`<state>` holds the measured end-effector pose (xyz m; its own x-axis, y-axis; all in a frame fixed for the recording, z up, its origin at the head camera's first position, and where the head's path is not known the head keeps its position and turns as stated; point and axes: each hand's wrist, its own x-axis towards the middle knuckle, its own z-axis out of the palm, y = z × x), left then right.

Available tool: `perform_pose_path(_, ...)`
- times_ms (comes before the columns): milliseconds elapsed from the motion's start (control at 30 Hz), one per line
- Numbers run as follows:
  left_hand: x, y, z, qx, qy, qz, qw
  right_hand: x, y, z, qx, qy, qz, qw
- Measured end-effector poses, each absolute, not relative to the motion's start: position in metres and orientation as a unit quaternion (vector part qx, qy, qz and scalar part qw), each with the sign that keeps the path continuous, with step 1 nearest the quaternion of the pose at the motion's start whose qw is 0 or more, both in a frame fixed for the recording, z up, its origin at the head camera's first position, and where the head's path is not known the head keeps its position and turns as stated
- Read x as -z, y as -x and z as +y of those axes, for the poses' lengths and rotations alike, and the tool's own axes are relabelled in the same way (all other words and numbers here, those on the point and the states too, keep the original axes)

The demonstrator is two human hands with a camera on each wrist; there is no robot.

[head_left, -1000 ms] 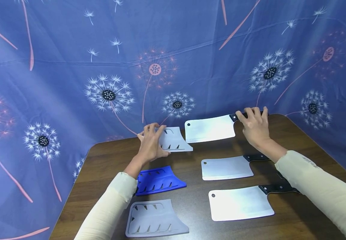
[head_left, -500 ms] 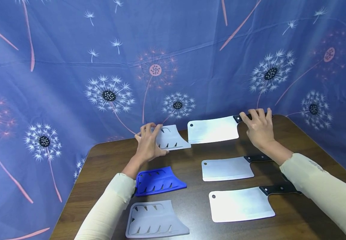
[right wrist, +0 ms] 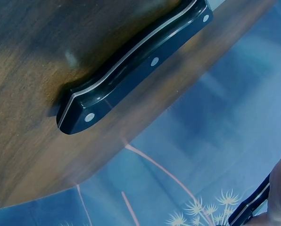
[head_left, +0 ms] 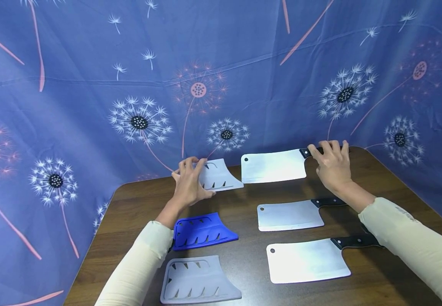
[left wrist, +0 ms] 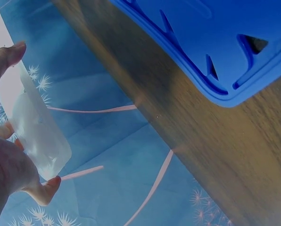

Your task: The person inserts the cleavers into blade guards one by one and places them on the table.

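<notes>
At the back of the table my left hand (head_left: 188, 182) grips a white slotted cleaver sheath (head_left: 220, 176) by its left end, thumb below and fingers above. My right hand (head_left: 333, 168) holds a cleaver (head_left: 273, 166) by its black handle, its bright blade pointing left. The blade's lower left corner lies close to the sheath's right tip; whether they touch, I cannot tell. In the left wrist view the fingers curl round the white sheath (left wrist: 39, 127). The right wrist view catches only a sliver of the hand (right wrist: 279, 197) on the black handle (right wrist: 249, 207).
In front of the left hand lie a blue sheath (head_left: 201, 230) and a pale grey sheath (head_left: 198, 280). To the right, a smaller cleaver (head_left: 289, 215) and a larger cleaver (head_left: 306, 260) rest on the wooden table (head_left: 129, 225). A blue patterned cloth (head_left: 221, 51) hangs behind.
The right hand has drawn the cleaver a little to the right. The left hand has shifted the white sheath slightly left and up. During the last half second both have barely moved.
</notes>
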<state>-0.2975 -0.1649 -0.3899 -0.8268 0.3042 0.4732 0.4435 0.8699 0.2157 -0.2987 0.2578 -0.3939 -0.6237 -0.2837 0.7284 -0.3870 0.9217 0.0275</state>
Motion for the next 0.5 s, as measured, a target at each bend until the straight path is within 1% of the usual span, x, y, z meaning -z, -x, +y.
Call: perform_pose_path(500, 0.3896, 0.2952, -0.1664, 0.146, 0.205, -0.94, 0.229, 0.3954, 0.297, 0.2479, -0.056, -0.199, -0.9, 0.384)
